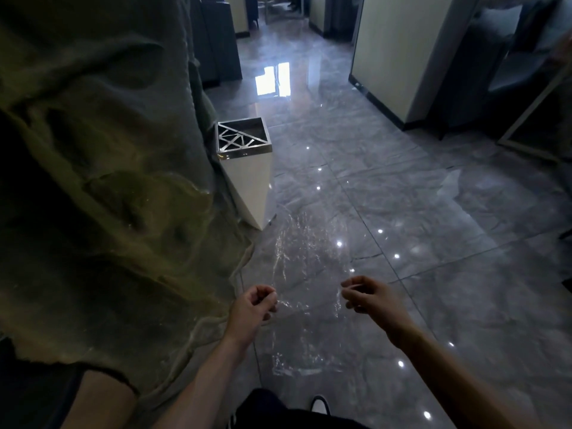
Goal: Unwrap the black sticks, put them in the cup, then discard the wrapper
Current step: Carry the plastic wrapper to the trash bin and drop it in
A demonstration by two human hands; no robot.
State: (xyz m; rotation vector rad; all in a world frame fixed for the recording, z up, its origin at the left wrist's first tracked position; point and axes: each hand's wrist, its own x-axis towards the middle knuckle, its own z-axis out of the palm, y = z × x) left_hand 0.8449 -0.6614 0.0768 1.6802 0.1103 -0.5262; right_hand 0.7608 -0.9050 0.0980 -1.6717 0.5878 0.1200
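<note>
A clear, crinkled plastic wrapper [306, 274] is stretched out in front of me over the glossy floor. My left hand [255, 305] pinches its left edge and my right hand [366, 297] pinches its right edge, both at about waist height. The sheet spreads away from me above the hands and also hangs down below them. No black sticks and no cup are in view. A white bin [247, 178] with a metal lattice top stands ahead and to the left, beyond the wrapper's far edge.
A rough, rock-like wall [102, 181] fills the left side, right beside my left arm and the bin. Shiny grey floor tiles [433, 243] stretch ahead and right. A cream partition [399, 57] and dark furniture stand at the far right.
</note>
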